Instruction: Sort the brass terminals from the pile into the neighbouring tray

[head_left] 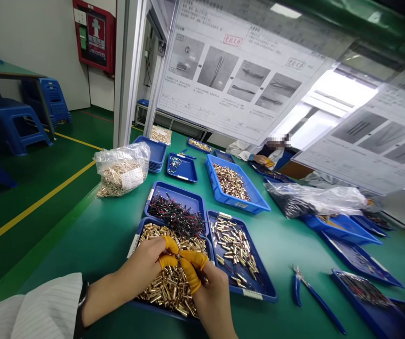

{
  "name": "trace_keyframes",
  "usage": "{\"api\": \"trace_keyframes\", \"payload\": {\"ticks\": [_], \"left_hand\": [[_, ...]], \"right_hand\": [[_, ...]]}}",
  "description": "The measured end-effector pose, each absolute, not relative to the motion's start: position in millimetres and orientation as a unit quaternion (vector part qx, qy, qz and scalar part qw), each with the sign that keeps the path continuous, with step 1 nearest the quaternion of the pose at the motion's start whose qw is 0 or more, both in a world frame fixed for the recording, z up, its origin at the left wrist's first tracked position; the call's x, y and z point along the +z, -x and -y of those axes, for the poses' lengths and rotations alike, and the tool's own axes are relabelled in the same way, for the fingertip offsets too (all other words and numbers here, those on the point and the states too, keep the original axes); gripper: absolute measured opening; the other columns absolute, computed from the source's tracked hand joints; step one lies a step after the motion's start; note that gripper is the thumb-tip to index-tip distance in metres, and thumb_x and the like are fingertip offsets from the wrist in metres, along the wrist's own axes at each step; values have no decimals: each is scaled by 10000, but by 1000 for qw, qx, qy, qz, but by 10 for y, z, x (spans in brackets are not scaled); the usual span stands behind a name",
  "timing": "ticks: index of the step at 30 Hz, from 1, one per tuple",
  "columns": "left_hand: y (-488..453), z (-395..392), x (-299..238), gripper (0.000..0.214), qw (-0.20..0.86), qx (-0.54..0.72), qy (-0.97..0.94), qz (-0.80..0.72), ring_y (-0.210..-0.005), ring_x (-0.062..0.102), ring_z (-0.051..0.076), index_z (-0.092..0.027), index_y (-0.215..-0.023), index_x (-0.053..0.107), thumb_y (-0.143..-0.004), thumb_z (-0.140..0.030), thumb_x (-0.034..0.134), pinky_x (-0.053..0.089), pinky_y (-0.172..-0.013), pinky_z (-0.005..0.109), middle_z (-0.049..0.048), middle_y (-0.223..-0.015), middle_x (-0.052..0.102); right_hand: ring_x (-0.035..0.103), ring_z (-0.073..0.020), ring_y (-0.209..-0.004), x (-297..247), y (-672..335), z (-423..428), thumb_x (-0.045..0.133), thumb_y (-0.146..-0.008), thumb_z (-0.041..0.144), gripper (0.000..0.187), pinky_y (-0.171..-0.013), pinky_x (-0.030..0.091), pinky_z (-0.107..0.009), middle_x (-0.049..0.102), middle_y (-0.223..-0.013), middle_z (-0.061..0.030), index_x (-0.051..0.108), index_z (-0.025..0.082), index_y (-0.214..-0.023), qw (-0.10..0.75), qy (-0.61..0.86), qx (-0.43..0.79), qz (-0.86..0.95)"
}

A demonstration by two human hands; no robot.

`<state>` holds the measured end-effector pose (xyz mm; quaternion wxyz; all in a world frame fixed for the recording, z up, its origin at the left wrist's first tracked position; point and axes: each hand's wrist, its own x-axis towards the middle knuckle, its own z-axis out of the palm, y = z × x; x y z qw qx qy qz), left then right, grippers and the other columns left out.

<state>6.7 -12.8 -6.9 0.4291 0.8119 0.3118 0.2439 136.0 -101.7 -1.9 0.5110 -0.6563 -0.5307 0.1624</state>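
My left hand [152, 259] and my right hand [207, 278] meet above a blue tray [139, 234] heaped with small brass tubes [163, 288]. Yellow finger cots cover the thumbs and forefingers, which are pinched close together. Whatever sits between the fingertips is too small and covered to make out. Just behind lies a tray of black parts with red and black wires [177, 214]. To the right, another blue tray [266, 293] holds brass tubes with wires attached [235, 242].
Blue-handled pliers [311, 292] lie at right near a tray of wired parts [364, 292]. Farther back stand a blue bin [258, 205], a plastic bag of brass parts [121, 174] and a small tray [190, 175]. Instruction sheets [234, 70] hang overhead. Another person's hand [260, 159] shows across the table.
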Motion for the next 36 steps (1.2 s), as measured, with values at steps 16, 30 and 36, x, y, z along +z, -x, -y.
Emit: {"api": "trace_keyframes", "payload": {"ticks": [16,30,36], "left_hand": [[-46,110,-80,272,437,279,-820,-243,-862,565,158,-214,-866,594,-769,15,485,455,-769,244,-10,-899,619],[-38,111,-113,188,361,287,-861,-215,-811,590,179,-180,-800,600,-816,-53,464,490,-718,256,29,-826,612],[-42,113,-113,205,359,280,-868,-198,-789,589,173,-183,-812,608,-832,-71,438,489,-722,255,34,-837,614]], "right_hand": [[476,-150,-465,-98,-1381,1019,478,-799,278,233,-416,318,-232,562,-546,-31,617,175,-644,415,696,130,571],[546,-186,-491,-91,-1416,1008,431,-832,229,218,-432,329,-240,605,-574,-50,597,176,-701,340,703,96,617],[498,-149,-434,-145,-1424,1016,449,-825,242,214,-405,251,-221,543,-510,-1,468,212,-614,368,694,106,609]]}}
